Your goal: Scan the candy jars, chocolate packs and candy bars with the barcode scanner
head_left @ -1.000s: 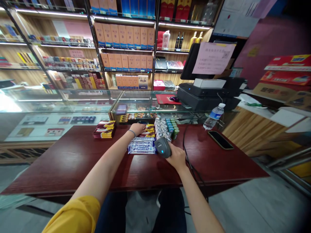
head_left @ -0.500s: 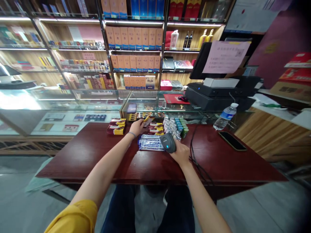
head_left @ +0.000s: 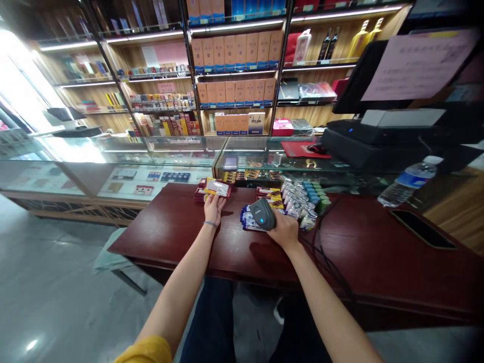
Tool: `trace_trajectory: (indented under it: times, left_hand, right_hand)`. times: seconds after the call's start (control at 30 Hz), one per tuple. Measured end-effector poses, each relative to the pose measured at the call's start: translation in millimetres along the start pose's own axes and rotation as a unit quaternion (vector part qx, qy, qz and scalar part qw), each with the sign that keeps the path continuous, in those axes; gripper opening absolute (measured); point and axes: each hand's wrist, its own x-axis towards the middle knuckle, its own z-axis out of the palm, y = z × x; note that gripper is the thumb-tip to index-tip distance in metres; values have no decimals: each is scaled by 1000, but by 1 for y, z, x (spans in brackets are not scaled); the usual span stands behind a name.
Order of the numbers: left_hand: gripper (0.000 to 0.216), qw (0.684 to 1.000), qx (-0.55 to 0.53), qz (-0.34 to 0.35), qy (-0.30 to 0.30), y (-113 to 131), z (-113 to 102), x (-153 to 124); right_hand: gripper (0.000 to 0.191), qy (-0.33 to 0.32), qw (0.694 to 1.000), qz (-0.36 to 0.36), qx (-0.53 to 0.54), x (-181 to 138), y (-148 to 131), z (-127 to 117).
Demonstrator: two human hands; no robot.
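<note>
My left hand (head_left: 214, 207) is closed on a flat packet in a yellow and dark red wrapper (head_left: 218, 187), its pale printed side tilted up. Just behind that packet, partly hidden, sits a stack of similar packets (head_left: 199, 193). In my right hand (head_left: 286, 232) is a dark grey barcode scanner (head_left: 262, 214) with a blue light, its head pointing left. Under the scanner lie blue and silver packets (head_left: 247, 220), partly covered by it. More yellow and red packets (head_left: 270, 193) lie behind them, beside rows of small bottles (head_left: 298, 201) with silver, blue and green wrapping.
A black cable (head_left: 328, 262) crosses the dark red table (head_left: 170, 232). On the right are a water bottle (head_left: 410, 181) and a phone (head_left: 423, 229). Behind stand a glass display counter (head_left: 166, 151) and a monitor (head_left: 359, 75). A stool (head_left: 109, 249) is at the left.
My left hand has moved left with the packet, from the right-hand packets to the left stack, turning its pale side up. My right hand still holds the scanner. The view has swung.
</note>
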Motion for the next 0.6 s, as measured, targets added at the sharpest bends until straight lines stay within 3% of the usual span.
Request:
trace_trajectory:
  times: [0.13, 0.6]
  left_hand:
    - [25, 1000, 0, -5, 7, -3, -3, -1]
    - [27, 1000, -9, -5, 23, -8, -2, 0]
  right_hand:
    - [35, 13, 999, -27, 27, -4, -9, 3]
    - [38, -31, 992, -101, 65, -17, -11, -1]
